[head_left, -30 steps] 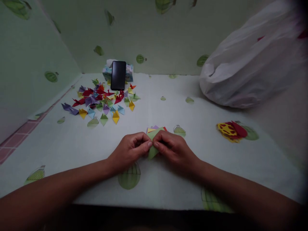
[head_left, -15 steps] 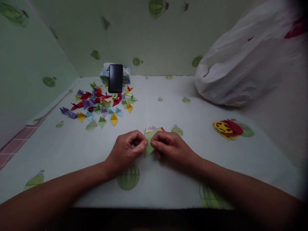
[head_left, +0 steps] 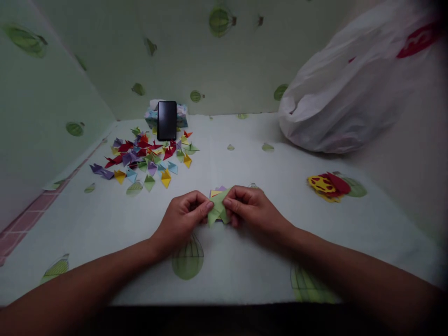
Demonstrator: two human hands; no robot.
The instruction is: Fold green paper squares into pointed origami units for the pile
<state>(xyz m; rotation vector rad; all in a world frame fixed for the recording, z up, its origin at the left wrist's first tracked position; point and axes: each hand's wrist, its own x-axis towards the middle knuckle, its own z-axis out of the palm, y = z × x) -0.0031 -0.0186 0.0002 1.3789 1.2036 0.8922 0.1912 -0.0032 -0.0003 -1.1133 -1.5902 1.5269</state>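
Green folded paper: it is between the 2 hands, in front of the person and over the near side of the stack of coloured sheets; whether it touches them cannot be told.
Left hand: the thumb and forefinger pinch the paper's left side; the other fingers are curled in.
Right hand: the thumb and forefinger pinch its right side; the remaining fingers bend beneath, partly hidden.
Weight: probably very light, so a gentle pinch should carry it.
Stiffness: it looks thin but crisp, likely to keep a crease yet bend under a careless push.
Grip: dry paper should hardly slip; a hard tug could tear it or spoil a fold.
Best hold: the outer edges, 1 per hand, thumbs on top, with the middle left free.
Paper's shape versus 0.5 s ago: 1 downward point showed then; now 2 points show along the lower edge, with a notch between.
Hands versus 0.5 s ago: the thumbs stand a little farther apart.
Stack versus 0.5 s ago: its red corner, visible then, is no longer seen beside the right hand.
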